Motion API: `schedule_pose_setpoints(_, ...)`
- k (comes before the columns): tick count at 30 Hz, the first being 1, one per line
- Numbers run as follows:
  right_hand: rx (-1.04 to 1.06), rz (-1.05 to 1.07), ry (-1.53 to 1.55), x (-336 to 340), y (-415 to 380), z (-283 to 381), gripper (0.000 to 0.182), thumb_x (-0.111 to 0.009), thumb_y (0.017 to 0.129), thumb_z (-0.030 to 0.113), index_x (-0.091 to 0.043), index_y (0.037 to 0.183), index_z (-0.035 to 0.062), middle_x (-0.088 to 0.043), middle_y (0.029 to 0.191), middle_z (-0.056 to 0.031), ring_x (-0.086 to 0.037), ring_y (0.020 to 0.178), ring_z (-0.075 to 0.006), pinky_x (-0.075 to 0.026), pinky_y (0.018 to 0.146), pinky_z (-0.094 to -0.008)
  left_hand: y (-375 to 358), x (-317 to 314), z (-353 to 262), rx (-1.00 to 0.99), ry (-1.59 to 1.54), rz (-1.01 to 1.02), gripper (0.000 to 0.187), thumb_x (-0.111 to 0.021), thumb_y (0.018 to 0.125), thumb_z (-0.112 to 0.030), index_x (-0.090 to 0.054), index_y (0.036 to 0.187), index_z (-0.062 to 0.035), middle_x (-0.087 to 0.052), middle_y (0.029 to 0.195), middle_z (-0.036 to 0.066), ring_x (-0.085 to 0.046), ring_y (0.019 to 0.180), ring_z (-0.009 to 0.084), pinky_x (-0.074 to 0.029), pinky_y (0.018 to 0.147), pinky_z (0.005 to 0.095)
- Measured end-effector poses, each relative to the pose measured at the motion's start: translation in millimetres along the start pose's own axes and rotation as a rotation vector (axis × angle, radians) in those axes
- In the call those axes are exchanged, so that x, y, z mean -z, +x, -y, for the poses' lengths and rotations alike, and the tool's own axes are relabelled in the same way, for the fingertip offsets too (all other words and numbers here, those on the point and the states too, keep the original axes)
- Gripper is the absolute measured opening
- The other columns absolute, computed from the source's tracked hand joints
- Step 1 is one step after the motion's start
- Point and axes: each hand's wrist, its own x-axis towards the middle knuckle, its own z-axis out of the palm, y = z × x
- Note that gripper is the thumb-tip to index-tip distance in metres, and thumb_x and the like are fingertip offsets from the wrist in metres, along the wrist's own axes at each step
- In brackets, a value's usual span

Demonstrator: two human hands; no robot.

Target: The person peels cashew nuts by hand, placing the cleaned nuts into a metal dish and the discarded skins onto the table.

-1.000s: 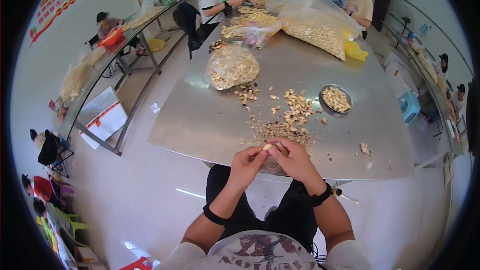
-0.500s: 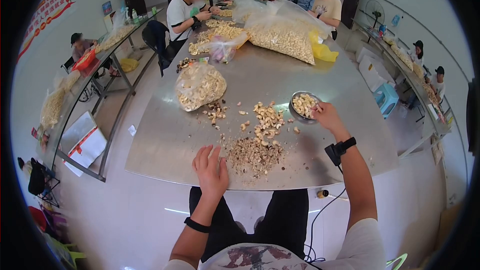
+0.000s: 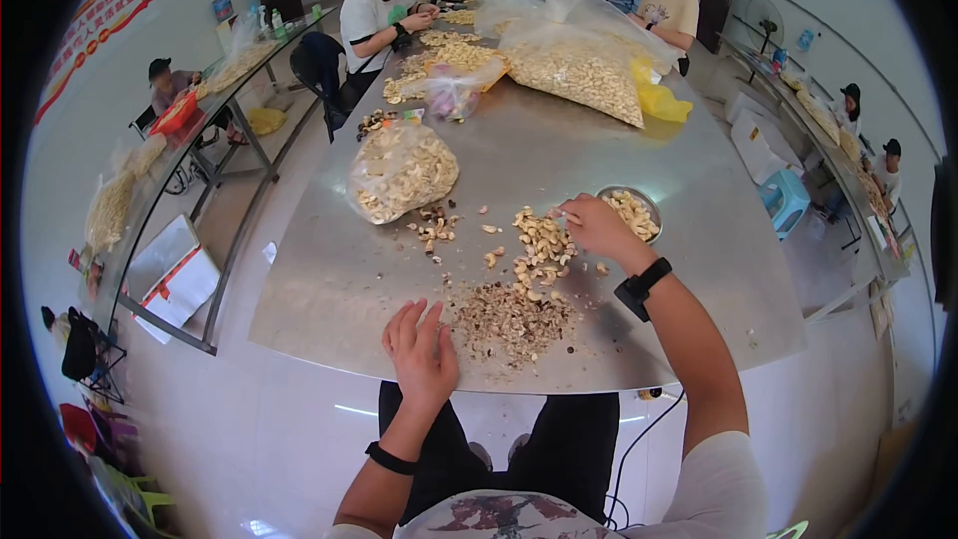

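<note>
My left hand (image 3: 423, 357) lies on the metal table near its front edge, fingers apart, holding nothing. Beside it is a heap of brown skin flakes and crumbs (image 3: 511, 325). My right hand (image 3: 605, 232) is over the table at the right side of a pile of cashew nuts (image 3: 539, 240). Its thumb and fingertips are pinched together; what they hold, if anything, is too small to make out. Just behind that hand stands a round metal bowl (image 3: 657, 212) with cashews inside, partly covered by the hand. Several darker cashew pieces (image 3: 433, 228) lie left of the pile.
A clear plastic bag of cashews (image 3: 404, 175) sits at the table's left. Farther back lie a large bag of cashews (image 3: 579, 70), a yellow bag (image 3: 664, 105) and loose nuts. Co-workers sit around the far end. Side tables with nuts run along both walls.
My right hand has moved left from the bowl to the edge of the cashew pile. My left hand stays in place. The whole view has shifted slightly.
</note>
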Motion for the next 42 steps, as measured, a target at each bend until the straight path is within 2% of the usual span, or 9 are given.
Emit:
schedule_pose_setpoints(14, 0.055, 0.015, -0.2, -27, 16, 3, 0.019, -0.055, 0.081, 0.011, -0.067, 0.096, 0.0061, -0.059, 0.094, -0.019, -0.059, 0.092, -0.0365, -0.047, 0.08, -0.0436, 0, 0, 3, -0.009, -0.05, -0.014, 0.034, -0.062, 0.08, -0.009, -0.06, 0.114, -0.008, -0.057, 0.113, 0.009, -0.051, 0.113, 0.0269, -0.03, 0.1, 0.0445)
schedule_pose_setpoints(17, 0.143, -0.084, -0.076, -21, 5, 25, 0.015, -0.058, 0.083, 0.015, -0.064, 0.084, 0.0011, -0.059, 0.081, -0.0184, -0.059, 0.077, -0.0324, -0.047, 0.07, -0.0416, -1, 0, 6, -0.014, -0.096, -0.028, 0.035, -0.062, 0.079, -0.006, -0.06, 0.114, -0.0074, -0.058, 0.111, 0.01, -0.051, 0.111, 0.0274, -0.032, 0.098, 0.043)
schedule_pose_setpoints(19, 0.005, 0.047, 0.255, -10, -16, 62, 0.029, -0.062, 0.086, 0.022, -0.054, 0.07, -0.0003, -0.051, 0.061, -0.0104, -0.048, 0.057, -0.0197, -0.041, 0.057, -0.0362, 0, 2, 3, -0.022, -0.128, -0.033, 0.035, -0.062, 0.079, -0.003, -0.06, 0.114, -0.0069, -0.058, 0.11, 0.011, -0.052, 0.109, 0.0284, -0.036, 0.097, 0.0419)
schedule_pose_setpoints(20, -0.04, 0.19, 0.329, -11, -24, 67, 0.041, -0.063, 0.088, 0.029, -0.045, 0.064, 0.0018, -0.038, 0.055, -0.0016, -0.034, 0.053, -0.0109, -0.034, 0.05, -0.031, 1, 4, 1, 0.018, -0.275, -0.045, 0.037, -0.063, 0.078, -0.002, -0.06, 0.115, -0.0058, -0.059, 0.109, 0.012, -0.055, 0.105, 0.0278, -0.04, 0.093, 0.0393)
schedule_pose_setpoints(23, -0.053, 0.278, 0.435, -7, -65, 124, 0.043, -0.062, 0.089, 0.029, -0.041, 0.061, 0.0039, -0.032, 0.054, 0.0024, -0.031, 0.052, -0.0083, -0.03, 0.047, -0.0295, 9, 15, -20, 0.147, -0.65, 0.023, 0.039, -0.063, 0.08, 0.001, -0.058, 0.119, -0.003, -0.06, 0.108, 0.012, -0.058, 0.1, 0.0232, -0.046, 0.086, 0.0337)
schedule_pose_setpoints(28, 0.017, 0.286, 0.494, -26, -96, 149, 0.043, -0.064, 0.088, 0.027, -0.04, 0.061, 0.0021, -0.033, 0.052, -0.0013, -0.029, 0.051, -0.0102, -0.029, 0.046, -0.0305, -3, 22, -36, 0.418, -1.418, 0.343, 0.034, -0.058, 0.089, 0.0, -0.056, 0.123, 0.0019, -0.064, 0.105, 0.009, -0.063, 0.089, 0.0157, -0.049, 0.082, 0.0284)
schedule_pose_setpoints(31, 0.053, 0.23, 0.435, -31, -105, 158, 0.043, -0.065, 0.086, 0.026, -0.04, 0.061, 0.0012, -0.033, 0.052, -0.0039, -0.029, 0.051, -0.0112, -0.028, 0.046, -0.0311, -8, 32, -32, 0.616, -1.499, 0.421, 0.029, -0.057, 0.09, -0.003, -0.058, 0.119, 0.0035, -0.066, 0.103, 0.009, -0.063, 0.087, 0.0162, -0.05, 0.08, 0.0282)
schedule_pose_setpoints(39, 0.095, 0.124, 0.424, -41, -117, 172, 0.043, -0.068, 0.083, 0.027, -0.043, 0.061, 0.0011, -0.037, 0.053, -0.0043, -0.031, 0.05, -0.013, -0.03, 0.046, -0.0309, -14, 40, -22, 0.775, -1.714, 0.452, 0.023, -0.058, 0.09, -0.006, -0.061, 0.112, 0.0024, -0.067, 0.098, 0.009, -0.065, 0.084, 0.0165, -0.052, 0.078, 0.028)
schedule_pose_setpoints(42, 0.089, 0.115, 0.391, -40, -124, 178, 0.025, -0.064, 0.086, 0.024, -0.059, 0.08, -0.0004, -0.047, 0.063, -0.0081, -0.043, 0.054, -0.0174, -0.037, 0.052, -0.0318, -15, 38, -18, 0.871, -1.799, 0.442, 0.02, -0.059, 0.09, -0.006, -0.062, 0.108, 0.001, -0.066, 0.095, 0.009, -0.065, 0.085, 0.0168, -0.052, 0.077, 0.0273)
